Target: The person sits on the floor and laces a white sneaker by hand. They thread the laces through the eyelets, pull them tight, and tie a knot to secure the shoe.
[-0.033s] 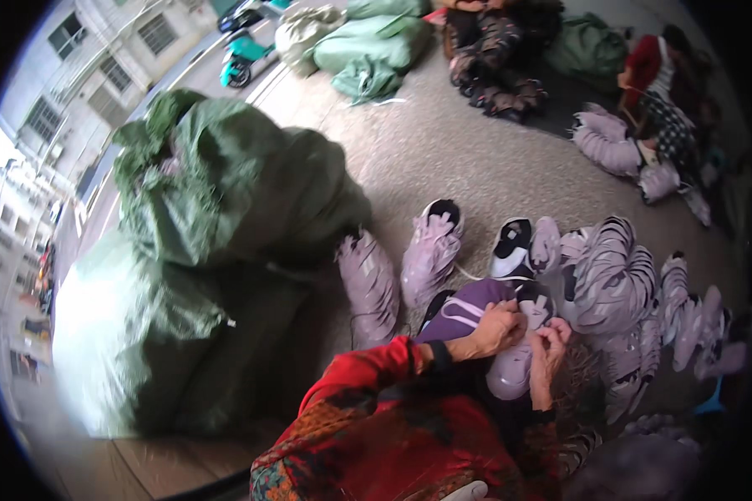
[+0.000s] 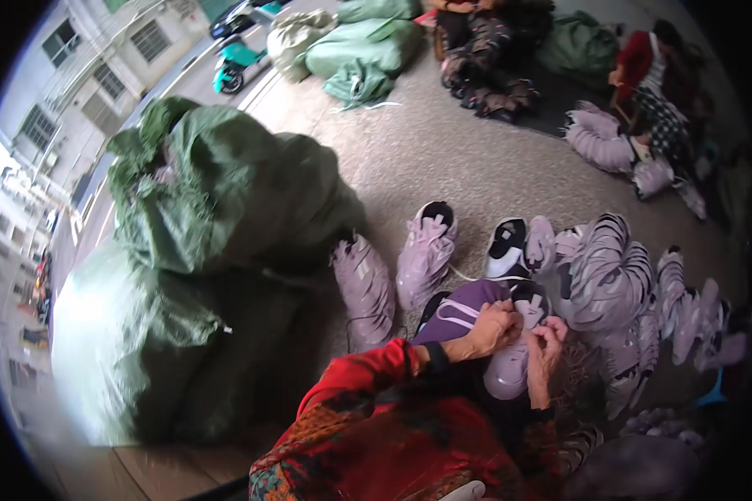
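Observation:
A lilac shoe [image 2: 507, 374] with a dark opening and a pale tongue rests in front of me, toe toward my body. My left hand [image 2: 495, 327] is closed in a pinch at the left side of its lace area. At the right side of the same area, my right hand [image 2: 546, 355] pinches too, fingertips drawn together. Whatever thin thing the fingers hold is too small to make out. Beside the left hand lies purple fabric [image 2: 474, 302] with white cords on it. Just beyond stands a black-and-white shoe [image 2: 506, 246].
Stacked lilac shoe pieces [image 2: 610, 280] crowd the right. Two lilac bundles, one nearer [image 2: 363, 288] and one farther [image 2: 426, 255], stand to the left. Big green sacks [image 2: 226, 192] rise at far left. Two people sit farther off, near more sacks [image 2: 363, 50] and another lilac stack [image 2: 597, 142].
The view has shifted slightly. Both hands stay pinched at the shoe's lace area, with hardly any visible movement.

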A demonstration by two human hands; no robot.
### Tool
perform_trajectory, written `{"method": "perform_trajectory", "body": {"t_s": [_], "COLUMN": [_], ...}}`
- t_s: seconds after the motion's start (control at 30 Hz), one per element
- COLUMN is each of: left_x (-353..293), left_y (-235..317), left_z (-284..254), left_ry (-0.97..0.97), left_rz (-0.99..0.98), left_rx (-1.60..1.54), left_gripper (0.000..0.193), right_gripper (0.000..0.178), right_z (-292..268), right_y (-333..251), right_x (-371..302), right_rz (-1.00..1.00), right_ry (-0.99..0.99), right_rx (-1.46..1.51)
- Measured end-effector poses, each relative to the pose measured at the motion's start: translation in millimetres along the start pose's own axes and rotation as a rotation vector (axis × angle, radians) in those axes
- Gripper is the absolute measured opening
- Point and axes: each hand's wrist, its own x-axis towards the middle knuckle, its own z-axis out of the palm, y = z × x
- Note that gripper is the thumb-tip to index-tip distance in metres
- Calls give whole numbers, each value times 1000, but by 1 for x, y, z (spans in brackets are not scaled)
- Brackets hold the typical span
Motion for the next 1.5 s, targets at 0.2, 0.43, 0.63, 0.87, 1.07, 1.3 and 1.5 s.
{"method": "perform_trajectory", "body": {"t_s": [0.2,0.43,0.63,0.87,1.07,1.3,1.5], "left_x": [3,9,9,13,8,8,5], "left_y": [2,-7,-7,-4,-4,7,6], "left_z": [5,14,1,5,1,-4,-1], "left_ry": [28,11,84,-64,-39,9,30], "left_rz": [6,53,33,-205,-111,13,-4], "left_rx": [54,168,-307,-189,-101,120,115], "left_gripper": [9,12,16,9,13,16,14], "right_gripper": [17,18,18,15,17,16,13], "right_z": [-5,-5,-11,-15,-34,-43,-43], "right_y": [-9,6,-3,10,-16,-29,-23], "right_x": [-2,-5,0,8,27,44,43], "right_rz": [-138,-2,43,-255,-582,-708,-663], "right_ry": [21,69,-17,-77,-232,-402,-504], "right_rx": [-209,24,24,-190,-665,-883,-801]}}
